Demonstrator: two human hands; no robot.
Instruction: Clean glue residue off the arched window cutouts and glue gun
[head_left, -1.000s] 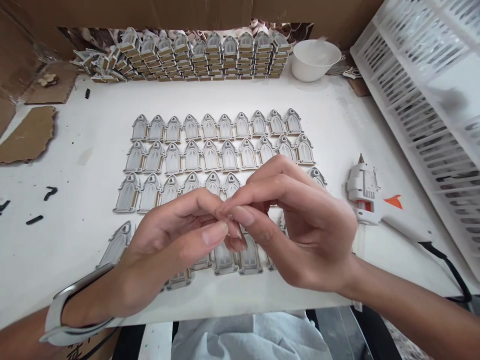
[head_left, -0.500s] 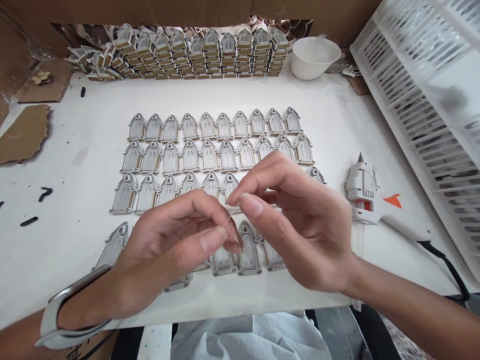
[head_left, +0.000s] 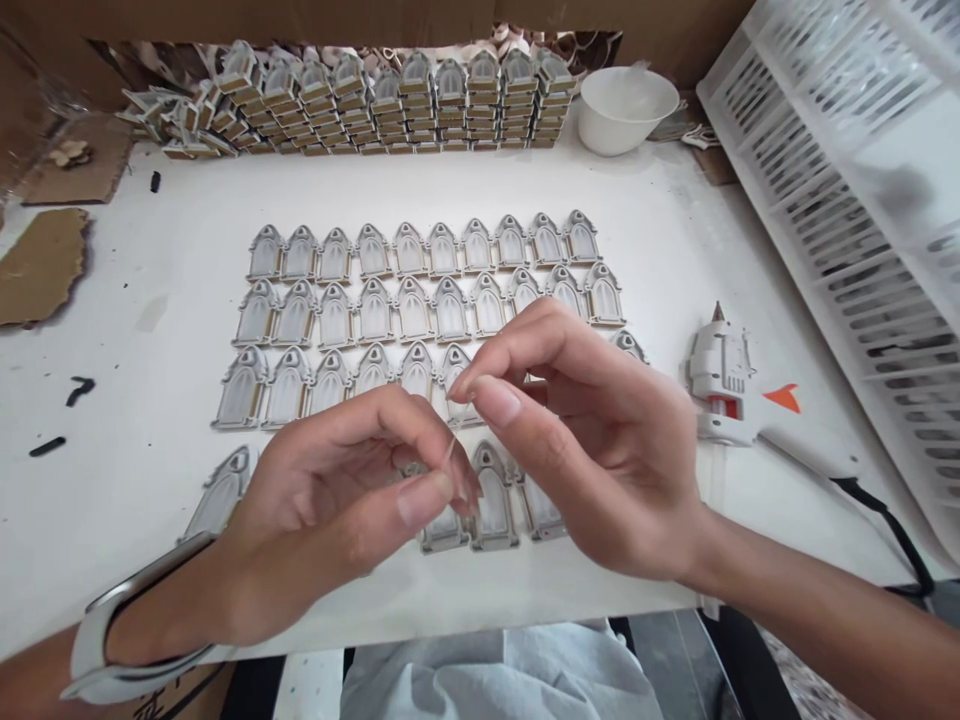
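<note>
My left hand [head_left: 337, 500], with a pale-banded watch [head_left: 139, 620] on its wrist, is curled with thumb and fingers nearly together. Facing it, my right hand [head_left: 592, 440] pinches thumb against forefinger. A thin, clear strand [head_left: 451, 448] runs between the two sets of fingertips; its ends are hidden in the pinches. Under and behind my hands, small grey arch-shaped window frames [head_left: 493, 500] with pale panels lie in rows on the white table [head_left: 390, 610]. My hands cover part of the nearer rows.
A white glue gun [head_left: 724, 385] with a black cord lies at the right, beside a white plastic crate [head_left: 825, 190]. Along the back stand stacked arch pieces [head_left: 450, 105] and a white bowl [head_left: 628, 110]. Torn cardboard [head_left: 41, 265] and black scraps [head_left: 49, 447] lie at the left.
The view has shifted slightly, so the table things sit a little further left. An arch piece seen below my left hand no longer shows. Both hands keep nearly the same pose.
</note>
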